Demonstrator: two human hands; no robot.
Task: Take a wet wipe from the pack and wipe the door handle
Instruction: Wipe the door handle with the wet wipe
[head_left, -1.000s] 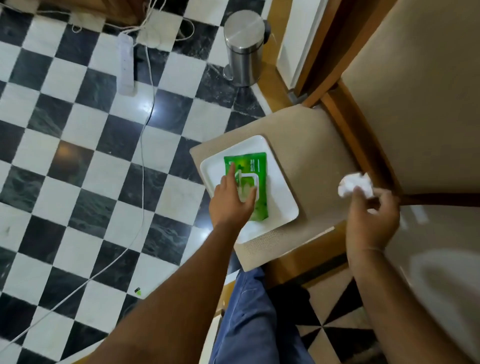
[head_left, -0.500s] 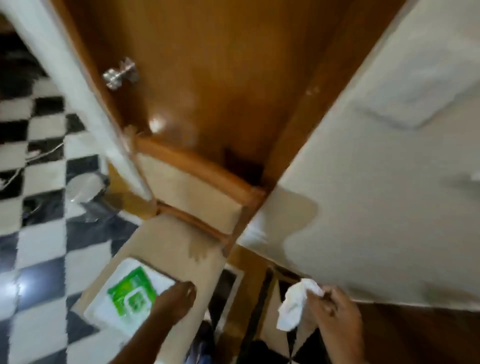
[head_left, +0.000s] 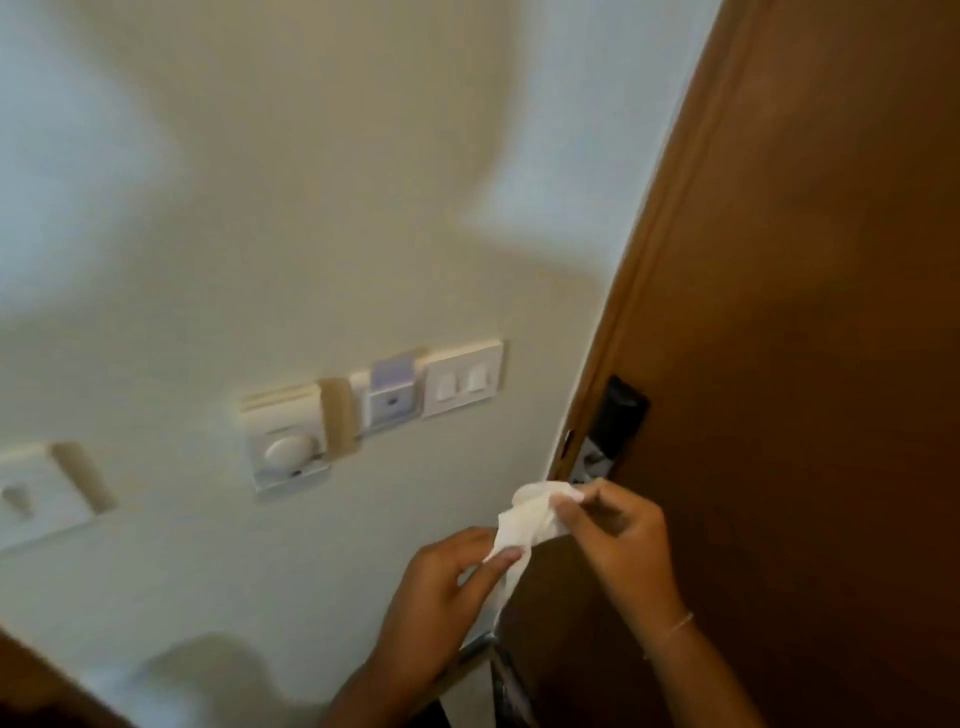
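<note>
at the far left a pale wall plate (head_left: 31, 501) is seen on the cream wall (head_left: 260, 208), and further right a dial switch (head_left: 288, 452), a small purple-topped unit (head_left: 390, 389) and a white two-button switch plate (head_left: 464, 379) are mounted in a rising row. below these, the left hand (head_left: 441, 597) is raised with its thumb and fingers pinched on the lower edge of the white wet wipe (head_left: 524, 525). the wipe is stretched between both hands, and its upper edge is gripped by the pinched fingertips of the right hand (head_left: 618, 535). just above that hand, a dark lock plate (head_left: 621, 415) with a metal part, possibly the door handle, is partly seen on the brown door (head_left: 805, 312); the blur leaves it unclear.
</note>
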